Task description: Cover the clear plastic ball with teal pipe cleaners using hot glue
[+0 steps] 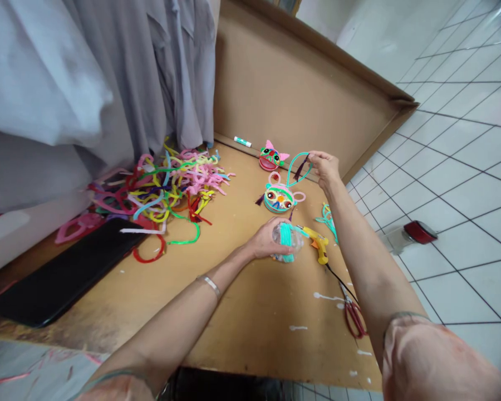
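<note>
My left hand (265, 239) is closed around a clear round plastic piece (286, 243) with turquoise pipe-cleaner strips across it, low over the table. Farther up, my right hand (326, 167) pinches the end of a turquoise pipe-cleaner loop (291, 165). A dark tassel (301, 166) hangs by those fingertips. The loop's lower end meets an animal-face ornament (279, 198) with pink round ears and more dark tassels; whether they are joined I cannot tell. Just right of the plastic piece lies a yellow hot glue gun (320, 246), its nozzle close to it.
A second face ornament (270, 158) with pink pointed ears and a glue stick (242, 141) lie along the cardboard wall (300, 83). Tangled pipe cleaners (171, 184) and a black tray-like slab (62, 273) fill the left. Red-handled scissors (354, 318) rest near the cord, beside turquoise pipe cleaners (328, 220).
</note>
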Demonstrator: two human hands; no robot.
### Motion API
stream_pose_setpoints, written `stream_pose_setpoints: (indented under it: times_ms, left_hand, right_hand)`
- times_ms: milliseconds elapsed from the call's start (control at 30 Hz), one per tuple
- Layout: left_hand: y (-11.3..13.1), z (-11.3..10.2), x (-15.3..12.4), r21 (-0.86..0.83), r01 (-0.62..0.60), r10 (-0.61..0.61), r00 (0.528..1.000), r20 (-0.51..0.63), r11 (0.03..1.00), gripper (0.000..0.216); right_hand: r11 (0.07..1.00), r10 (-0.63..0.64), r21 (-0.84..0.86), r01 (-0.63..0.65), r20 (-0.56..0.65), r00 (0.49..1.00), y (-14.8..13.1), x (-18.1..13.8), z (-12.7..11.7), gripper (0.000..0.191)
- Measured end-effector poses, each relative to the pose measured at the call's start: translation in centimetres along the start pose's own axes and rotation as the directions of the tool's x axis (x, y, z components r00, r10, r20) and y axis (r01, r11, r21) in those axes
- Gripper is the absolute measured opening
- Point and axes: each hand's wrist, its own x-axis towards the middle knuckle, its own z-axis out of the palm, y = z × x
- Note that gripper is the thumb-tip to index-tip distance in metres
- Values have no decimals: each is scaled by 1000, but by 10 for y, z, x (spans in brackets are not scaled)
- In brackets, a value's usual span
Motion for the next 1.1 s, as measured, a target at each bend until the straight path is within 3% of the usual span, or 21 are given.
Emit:
stream_pose_setpoints:
  times_ms: [1100]
  left_hand:
    - [-2,0,1,-26,-7,7,1000,1,1000,77]
  right_hand:
    - [997,43,60,-45,27,999,5,5,3,15]
